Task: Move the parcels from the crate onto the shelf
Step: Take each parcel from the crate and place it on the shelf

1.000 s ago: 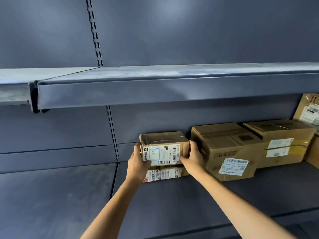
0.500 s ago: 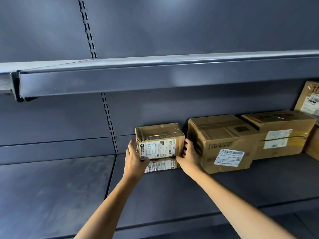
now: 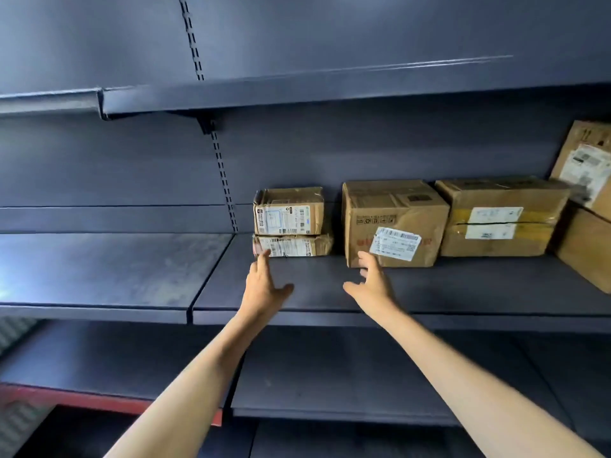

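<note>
while both hands (image 3: 264,289) hover open, crumpled cardboard parcels (image 3: 289,211) sit stacked.

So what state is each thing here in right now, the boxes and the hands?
Small top parcel: stacked on the flat parcel, released.
Flat bottom parcel: lying on the shelf.
Middle box: upright, taped, label peeling.
Yellow-taped box: standing beside it.
Left hand: open, empty.
Right hand: open, empty.
</note>
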A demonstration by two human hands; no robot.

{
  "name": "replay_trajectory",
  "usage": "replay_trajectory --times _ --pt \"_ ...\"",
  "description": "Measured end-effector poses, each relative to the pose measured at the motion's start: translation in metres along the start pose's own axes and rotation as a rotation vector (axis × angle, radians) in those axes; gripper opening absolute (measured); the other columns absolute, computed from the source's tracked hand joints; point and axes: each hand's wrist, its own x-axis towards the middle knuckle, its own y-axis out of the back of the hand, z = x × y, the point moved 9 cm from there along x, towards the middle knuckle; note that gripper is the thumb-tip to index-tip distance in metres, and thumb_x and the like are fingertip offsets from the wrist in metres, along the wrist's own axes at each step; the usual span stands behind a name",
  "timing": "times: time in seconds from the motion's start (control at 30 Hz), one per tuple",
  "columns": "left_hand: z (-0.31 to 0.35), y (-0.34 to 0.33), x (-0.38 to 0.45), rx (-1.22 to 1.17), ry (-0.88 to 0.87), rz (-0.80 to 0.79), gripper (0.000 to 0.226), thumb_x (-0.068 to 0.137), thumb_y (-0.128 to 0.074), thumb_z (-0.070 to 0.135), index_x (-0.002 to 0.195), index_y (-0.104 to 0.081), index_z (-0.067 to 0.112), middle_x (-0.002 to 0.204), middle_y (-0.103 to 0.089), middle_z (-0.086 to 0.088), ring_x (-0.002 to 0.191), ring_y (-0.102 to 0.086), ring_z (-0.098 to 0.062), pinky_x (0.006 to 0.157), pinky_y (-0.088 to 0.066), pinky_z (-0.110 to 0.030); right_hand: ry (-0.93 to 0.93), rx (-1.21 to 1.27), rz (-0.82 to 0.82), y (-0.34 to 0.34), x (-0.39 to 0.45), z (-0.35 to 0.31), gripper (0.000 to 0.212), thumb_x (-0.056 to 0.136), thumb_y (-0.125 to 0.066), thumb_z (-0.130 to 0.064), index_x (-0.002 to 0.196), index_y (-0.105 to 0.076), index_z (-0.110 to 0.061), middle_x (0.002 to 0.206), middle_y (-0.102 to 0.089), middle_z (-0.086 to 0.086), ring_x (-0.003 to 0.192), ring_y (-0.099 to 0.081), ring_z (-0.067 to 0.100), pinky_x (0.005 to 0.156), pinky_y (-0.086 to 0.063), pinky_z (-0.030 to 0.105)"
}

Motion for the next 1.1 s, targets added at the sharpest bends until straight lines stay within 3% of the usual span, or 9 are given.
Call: replay_trajectory --times 0.23,0.5,0.8,1.1 --pt "0.0 -0.067 -0.126 -0.051 0.124 -0.112 0.069 0.077 -0.072 0.017 0.137 -0.041 0.01 0.137 -0.047 -0.012 0.128 -0.044 -0.023 0.099 -0.036 -0.026 -0.093 -0.016 -0.061 0.062 -0.097 0.076 0.064 0.077 -0.07 -0.005 0.134 -0.042 -0.01 0.141 -0.043 0.01 0.128 -0.042 0.023 0.102 -0.037 0.033" --pt "-0.037 -0.127 -0.233 0.021 0.281 -0.314 0.068 0.075 -0.075 0.016 0.134 -0.042 0.006 0.131 -0.051 -0.013 0.124 -0.047 -0.026 0.097 -0.043 -0.035 -0.285 -0.133 -0.133 0.093 -0.189 0.19 0.065 0.076 -0.072 -0.014 0.134 -0.043 -0.013 0.14 -0.043 0.008 0.128 -0.041 0.023 0.099 -0.034 0.028" --pt "-0.121 -0.199 -0.35 0.179 0.458 -0.62 0.068 0.076 -0.073 0.017 0.135 -0.041 0.006 0.132 -0.052 -0.017 0.125 -0.047 -0.027 0.097 -0.037 -0.028 -0.543 -0.216 -0.248 0.075 -0.294 0.311 0.064 0.077 -0.071 -0.013 0.134 -0.041 -0.01 0.142 -0.041 0.012 0.129 -0.039 0.026 0.1 -0.034 0.03" --pt "-0.191 -0.254 -0.415 0.184 0.613 -0.772 0.057 0.081 -0.066 0.016 0.132 -0.041 0.01 0.126 -0.058 -0.014 0.117 -0.055 -0.026 0.077 -0.039 -0.022 -0.699 -0.162 -0.257 0.027 -0.344 0.392 0.068 0.076 -0.071 -0.009 0.136 -0.039 -0.011 0.143 -0.041 0.012 0.131 -0.038 0.023 0.102 -0.03 0.028"
